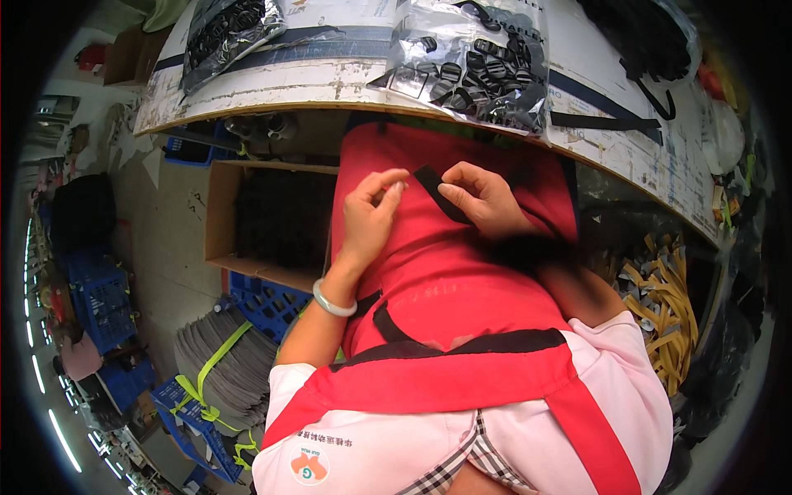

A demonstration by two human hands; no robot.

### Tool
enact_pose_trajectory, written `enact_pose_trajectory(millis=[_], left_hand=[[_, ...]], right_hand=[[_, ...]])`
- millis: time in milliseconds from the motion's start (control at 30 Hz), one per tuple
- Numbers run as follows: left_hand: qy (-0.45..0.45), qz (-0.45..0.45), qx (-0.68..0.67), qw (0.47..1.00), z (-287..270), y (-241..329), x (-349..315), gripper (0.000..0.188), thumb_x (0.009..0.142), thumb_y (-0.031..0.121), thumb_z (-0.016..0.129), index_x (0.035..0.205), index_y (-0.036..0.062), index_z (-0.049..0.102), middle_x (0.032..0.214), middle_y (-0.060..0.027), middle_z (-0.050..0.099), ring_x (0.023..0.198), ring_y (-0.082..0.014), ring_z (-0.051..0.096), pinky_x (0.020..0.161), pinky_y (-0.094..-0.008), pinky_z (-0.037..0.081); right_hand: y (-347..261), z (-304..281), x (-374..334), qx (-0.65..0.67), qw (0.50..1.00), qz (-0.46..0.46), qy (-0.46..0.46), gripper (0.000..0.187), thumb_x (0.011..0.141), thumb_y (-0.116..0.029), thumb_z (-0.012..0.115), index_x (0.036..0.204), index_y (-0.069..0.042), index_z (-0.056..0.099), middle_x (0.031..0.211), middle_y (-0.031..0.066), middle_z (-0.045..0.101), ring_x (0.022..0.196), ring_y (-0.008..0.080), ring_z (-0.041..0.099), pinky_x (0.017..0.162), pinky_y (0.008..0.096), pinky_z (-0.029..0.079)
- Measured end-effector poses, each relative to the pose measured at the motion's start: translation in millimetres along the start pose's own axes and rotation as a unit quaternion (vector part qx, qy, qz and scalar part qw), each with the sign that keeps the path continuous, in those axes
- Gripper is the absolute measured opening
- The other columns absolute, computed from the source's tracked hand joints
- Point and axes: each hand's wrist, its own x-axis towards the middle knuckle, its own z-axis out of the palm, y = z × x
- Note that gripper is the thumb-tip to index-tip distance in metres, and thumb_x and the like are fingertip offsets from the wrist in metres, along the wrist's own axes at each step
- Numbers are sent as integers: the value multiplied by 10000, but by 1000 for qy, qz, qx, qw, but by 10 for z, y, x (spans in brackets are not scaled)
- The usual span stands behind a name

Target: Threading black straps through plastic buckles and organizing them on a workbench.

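Fingers (467, 173) of the right hand (493, 203) pinch a black strap (440, 193), those of the left hand (367, 216) slightly parted.

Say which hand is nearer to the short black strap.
Right. The right hand grips the black strap between thumb and fingers; the left hand is just left of its upper end, with no contact visible.

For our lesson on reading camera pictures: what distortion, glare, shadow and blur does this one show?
Head view: the table edge bows, the picture's rim blackens; head view: glare on the clear bag; head view: deep shadow inside the cardboard box; head view: dark blur below the right hand, source unclear.
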Motion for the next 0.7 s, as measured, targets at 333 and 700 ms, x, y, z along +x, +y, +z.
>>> enact_pose_trajectory(millis=[333,700], left_hand=[[-95,-183,-316,926,118,-54,180,393,921,-79,472,1313,-44,459,1159,-143,587,1021,-216,636,849,-318,578],[-80,-141,-266,950,257,49,66,255,950,43,555,1184,-56,578,1003,-139,687,834,-230,701,707,-308,603]], right_hand=[[20,-24,2,26,998,62,-5,144,954,-126,575,961,16,603,751,3,594,657,45,526,584,215,451],[-144,-77,-34,128,973,193,-4,180,941,-207,602,939,-28,587,677,46,621,497,95,585,439,212,468]])
